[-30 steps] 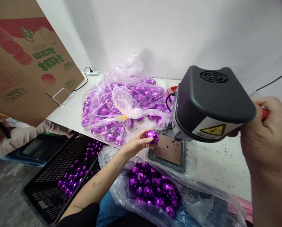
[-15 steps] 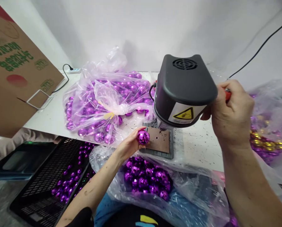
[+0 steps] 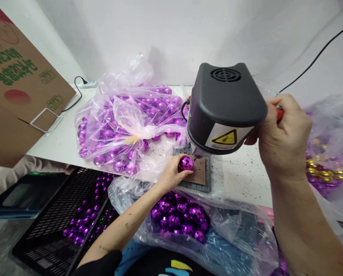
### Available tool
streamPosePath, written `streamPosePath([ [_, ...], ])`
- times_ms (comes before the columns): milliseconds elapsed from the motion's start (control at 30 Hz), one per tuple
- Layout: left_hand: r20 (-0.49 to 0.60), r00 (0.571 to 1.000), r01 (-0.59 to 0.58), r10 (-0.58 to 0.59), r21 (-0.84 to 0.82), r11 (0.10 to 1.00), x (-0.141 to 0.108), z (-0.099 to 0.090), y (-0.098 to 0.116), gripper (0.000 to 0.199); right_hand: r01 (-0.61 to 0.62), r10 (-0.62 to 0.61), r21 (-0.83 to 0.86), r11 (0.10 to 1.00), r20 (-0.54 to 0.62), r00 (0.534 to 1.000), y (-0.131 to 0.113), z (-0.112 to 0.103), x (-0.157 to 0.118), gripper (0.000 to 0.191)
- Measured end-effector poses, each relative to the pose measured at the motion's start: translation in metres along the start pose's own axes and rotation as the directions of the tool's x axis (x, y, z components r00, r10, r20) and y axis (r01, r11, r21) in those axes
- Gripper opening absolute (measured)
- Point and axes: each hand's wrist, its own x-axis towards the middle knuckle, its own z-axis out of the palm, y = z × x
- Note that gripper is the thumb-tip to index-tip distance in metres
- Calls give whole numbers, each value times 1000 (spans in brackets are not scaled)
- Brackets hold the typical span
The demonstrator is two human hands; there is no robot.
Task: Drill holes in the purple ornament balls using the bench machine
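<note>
My left hand [image 3: 173,171] holds a shiny purple faceted ball [image 3: 185,163] between thumb and fingers, over the left part of a brown plate [image 3: 199,174] on the machine's grey base [image 3: 208,182]. Above it stands a black bench drill press [image 3: 227,96] with a round vent and a yellow warning label; its lower tip is just right of the ball. My right hand [image 3: 285,134] is wrapped round the machine's red-ended lever [image 3: 279,114] on the right side. In my lap lies an open clear plastic bag [image 3: 234,230] of purple faceted balls [image 3: 183,216].
A tied clear bag of purple balls [image 3: 111,130] sits on the white table [image 3: 240,176], left of the machine. A black crate [image 3: 42,226] with purple balls is lower left. A cardboard box [image 3: 18,96] leans in at left; another bag with purple and gold balls [image 3: 327,168] is at right.
My left hand has moved right with the purple ball, bringing it further over the brown plate and closer to the machine's tip. My right hand stays on the lever.
</note>
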Motion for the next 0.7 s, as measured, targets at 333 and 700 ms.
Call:
streamPosePath([
  [333,-11,998,-60,62,155,986,9,19,12,50,14,-14,15,1000,-6,1000,-1,0,-1,54],
  [700,43,999,27,-30,84,996,6,18,17,38,36,-37,-2,999,-20,999,-1,1,0,51],
])
